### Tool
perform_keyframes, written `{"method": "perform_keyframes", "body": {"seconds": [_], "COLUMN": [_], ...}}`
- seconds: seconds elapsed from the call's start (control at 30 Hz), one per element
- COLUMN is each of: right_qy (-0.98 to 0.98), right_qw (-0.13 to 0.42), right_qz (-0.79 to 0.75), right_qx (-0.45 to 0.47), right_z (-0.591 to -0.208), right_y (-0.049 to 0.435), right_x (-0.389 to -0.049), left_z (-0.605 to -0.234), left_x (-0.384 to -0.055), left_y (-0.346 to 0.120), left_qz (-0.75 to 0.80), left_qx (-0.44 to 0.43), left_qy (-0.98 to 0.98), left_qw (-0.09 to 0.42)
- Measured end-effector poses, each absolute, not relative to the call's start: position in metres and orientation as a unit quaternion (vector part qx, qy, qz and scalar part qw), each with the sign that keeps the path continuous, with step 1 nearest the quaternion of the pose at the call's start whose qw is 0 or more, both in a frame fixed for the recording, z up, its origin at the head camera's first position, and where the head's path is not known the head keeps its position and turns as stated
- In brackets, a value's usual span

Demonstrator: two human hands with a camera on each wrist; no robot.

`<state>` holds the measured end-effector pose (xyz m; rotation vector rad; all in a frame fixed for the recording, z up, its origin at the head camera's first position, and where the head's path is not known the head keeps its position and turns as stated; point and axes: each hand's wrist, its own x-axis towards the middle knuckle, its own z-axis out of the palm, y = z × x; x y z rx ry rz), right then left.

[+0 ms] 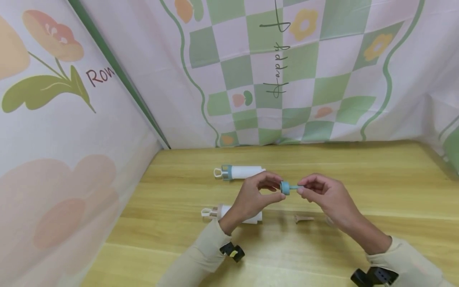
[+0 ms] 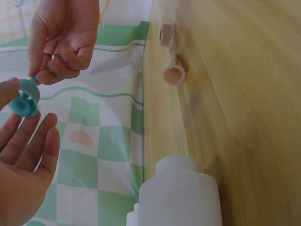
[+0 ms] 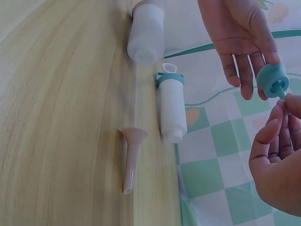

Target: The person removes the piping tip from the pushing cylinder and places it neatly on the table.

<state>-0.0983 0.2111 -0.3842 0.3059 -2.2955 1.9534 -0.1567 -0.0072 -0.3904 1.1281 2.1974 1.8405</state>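
Above the tabletop, my left hand [image 1: 249, 197] grips a teal ring-shaped cap [image 1: 285, 187] between thumb and fingers. My right hand [image 1: 333, 201] pinches the thin stem of a teal funnel-shaped nozzle [image 3: 281, 91], which sticks out of the cap toward that hand. In the left wrist view, the nozzle's wide mouth shows inside the cap. Below the hands lies a pink funnel-shaped nozzle [image 3: 133, 155] on its side. A pink ring cap [image 2: 167, 35] sits just beyond it, mostly hidden by my right hand in the head view.
Farther back lies a white cylinder [image 1: 245, 172] with a teal collar and white loop handle. A second white cylinder [image 2: 178, 197], with a pink collar and loop handle, lies nearer, partly behind my left wrist. Printed cloths [image 1: 265, 71] hang along the wooden table's [image 1: 168, 243] back and left.
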Motion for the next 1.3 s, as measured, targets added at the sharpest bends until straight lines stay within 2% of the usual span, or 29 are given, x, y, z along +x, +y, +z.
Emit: {"method": "perform_keyframes", "body": {"seconds": [0.7, 1.3], "right_qy": [-0.769, -0.764], "right_qw": [0.054, 0.042], "right_qz": [0.630, 0.638], "right_qx": [0.097, 0.089], "right_z": [-0.3805, -0.3831], "right_y": [0.2052, 0.2012], "right_x": [-0.0985, -0.0970], "left_z": [-0.3891, -0.3934], "left_x": [-0.1546, -0.1534], "left_y": [-0.0067, -0.0092], "left_qz": [0.629, 0.621], "left_qx": [0.331, 0.322], "left_qy": [0.701, 0.714], "left_qw": [0.060, 0.026]}}
